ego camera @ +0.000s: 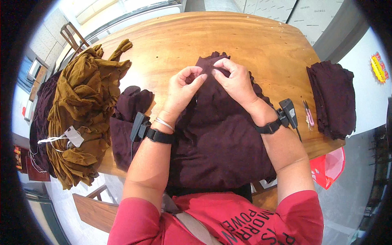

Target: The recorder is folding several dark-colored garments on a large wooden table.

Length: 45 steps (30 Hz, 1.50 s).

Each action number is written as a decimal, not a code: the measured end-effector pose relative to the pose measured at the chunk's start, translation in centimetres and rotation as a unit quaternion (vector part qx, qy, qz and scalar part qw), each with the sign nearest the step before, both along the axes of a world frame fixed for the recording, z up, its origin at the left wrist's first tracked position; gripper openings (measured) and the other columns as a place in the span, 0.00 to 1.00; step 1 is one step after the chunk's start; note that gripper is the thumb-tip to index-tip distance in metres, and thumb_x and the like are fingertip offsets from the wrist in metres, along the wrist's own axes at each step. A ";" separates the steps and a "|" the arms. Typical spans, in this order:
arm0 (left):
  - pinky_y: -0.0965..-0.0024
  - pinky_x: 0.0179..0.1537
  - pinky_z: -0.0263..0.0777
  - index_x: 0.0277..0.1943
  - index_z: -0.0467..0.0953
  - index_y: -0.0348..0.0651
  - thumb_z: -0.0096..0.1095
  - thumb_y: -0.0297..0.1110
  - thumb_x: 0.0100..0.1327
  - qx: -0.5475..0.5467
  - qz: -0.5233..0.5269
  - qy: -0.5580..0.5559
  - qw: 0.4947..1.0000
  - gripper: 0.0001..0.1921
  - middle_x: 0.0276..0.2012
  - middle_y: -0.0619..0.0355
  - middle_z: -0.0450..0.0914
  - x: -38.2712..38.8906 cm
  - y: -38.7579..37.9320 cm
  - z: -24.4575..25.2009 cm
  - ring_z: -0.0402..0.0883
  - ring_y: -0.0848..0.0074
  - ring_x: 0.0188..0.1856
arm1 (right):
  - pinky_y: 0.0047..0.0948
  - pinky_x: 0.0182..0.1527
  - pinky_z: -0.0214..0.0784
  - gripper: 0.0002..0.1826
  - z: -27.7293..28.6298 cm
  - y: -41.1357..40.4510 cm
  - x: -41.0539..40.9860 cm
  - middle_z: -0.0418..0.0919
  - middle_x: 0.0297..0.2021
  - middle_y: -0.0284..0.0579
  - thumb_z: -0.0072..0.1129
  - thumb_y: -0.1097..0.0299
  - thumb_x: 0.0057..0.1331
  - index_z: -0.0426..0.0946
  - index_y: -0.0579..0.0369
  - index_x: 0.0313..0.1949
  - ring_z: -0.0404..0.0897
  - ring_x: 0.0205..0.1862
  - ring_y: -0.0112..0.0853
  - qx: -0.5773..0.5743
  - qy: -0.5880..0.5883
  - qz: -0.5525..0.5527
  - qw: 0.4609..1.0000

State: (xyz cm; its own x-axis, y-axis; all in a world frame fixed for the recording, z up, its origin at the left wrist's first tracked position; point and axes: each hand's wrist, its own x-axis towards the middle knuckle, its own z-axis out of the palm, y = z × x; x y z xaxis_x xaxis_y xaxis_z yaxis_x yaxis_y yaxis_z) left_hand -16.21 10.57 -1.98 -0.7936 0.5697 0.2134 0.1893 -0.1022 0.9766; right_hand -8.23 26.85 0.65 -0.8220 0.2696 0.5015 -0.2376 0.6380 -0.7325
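Observation:
A dark purple cloth garment (pixel 220 144) is spread before me, from the middle of the table down over its near edge. At its far end, my left hand (pixel 187 82) pinches the fabric between thumb and forefinger. My right hand (pixel 231 78) grips the same part just to the right, thumb and fingertips together, so the two hands are close but apart. Gathered, ruffled edging shows along the garment's far end and right side. Whatever small detail lies between the fingertips is too small to tell.
Mustard-brown cloth (pixel 88 101) is heaped at the left, with a white tag (pixel 74 137) on strings. Beside it lies a bunched dark purple cloth (pixel 128 122). Pink-handled thread snips (pixel 308 114) rest near a folded dark stack (pixel 332 98) on the wooden table (pixel 171 39). A red bag (pixel 327 168) sits below the right edge.

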 end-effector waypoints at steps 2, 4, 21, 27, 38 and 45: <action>0.81 0.45 0.70 0.45 0.78 0.39 0.63 0.28 0.64 0.017 -0.006 -0.028 0.999 0.07 0.39 0.66 0.80 0.0 -0.2 -0.1 0.76 0.86 0.41 | 0.25 0.44 0.70 0.14 0.6 -0.2 0.0 0.78 0.46 0.42 0.62 0.75 0.57 0.77 0.54 0.45 0.77 0.41 0.29 0.010 0.056 0.027 0.998; 0.81 0.44 0.70 0.45 0.78 0.39 0.63 0.28 0.64 0.022 -0.022 -0.043 0.999 0.08 0.39 0.66 0.80 0.4 -0.2 0.5 0.76 0.86 0.41 | 0.27 0.46 0.69 0.16 1.3 -0.2 0.3 0.77 0.48 0.42 0.62 0.74 0.57 0.76 0.53 0.47 0.76 0.43 0.31 0.026 0.071 0.065 0.995; 0.69 0.54 0.69 0.62 0.65 0.35 0.74 0.40 0.55 -0.222 -0.162 0.123 0.954 0.35 0.49 0.50 0.77 3.0 -9.8 3.8 0.74 0.74 0.52 | 0.35 0.50 0.67 0.13 12.6 6.2 3.6 0.81 0.38 0.48 0.56 0.68 0.62 0.77 0.61 0.44 0.78 0.46 0.42 0.226 0.194 -0.075 0.952; 0.71 0.47 0.70 0.49 0.76 0.34 0.67 0.33 0.61 -0.368 -0.212 0.130 0.896 0.16 0.39 0.51 0.81 8.8 -15.6 5.4 0.78 0.76 0.42 | 0.40 0.50 0.65 0.12 20.1 6.3 9.7 0.78 0.40 0.53 0.55 0.70 0.60 0.77 0.65 0.41 0.74 0.45 0.48 0.309 0.193 -0.165 0.916; 0.75 0.46 0.70 0.50 0.75 0.32 0.60 0.25 0.62 -0.314 -0.017 0.131 0.940 0.13 0.39 0.64 0.79 6.4 -21.3 12.7 0.75 0.82 0.40 | 0.27 0.43 0.66 0.18 23.6 19.0 18.8 0.80 0.39 0.46 0.55 0.67 0.63 0.76 0.62 0.51 0.75 0.38 0.26 0.063 0.136 -0.254 0.955; 0.76 0.35 0.65 0.34 0.75 0.31 0.74 0.40 0.44 -0.214 -0.196 -0.015 0.957 0.21 0.31 0.61 0.76 11.0 -28.4 24.0 0.73 0.79 0.34 | 0.21 0.50 0.71 0.25 29.9 20.2 34.5 0.70 0.58 0.49 0.47 0.68 0.71 0.60 0.60 0.65 0.78 0.42 0.24 -0.233 0.207 0.094 0.945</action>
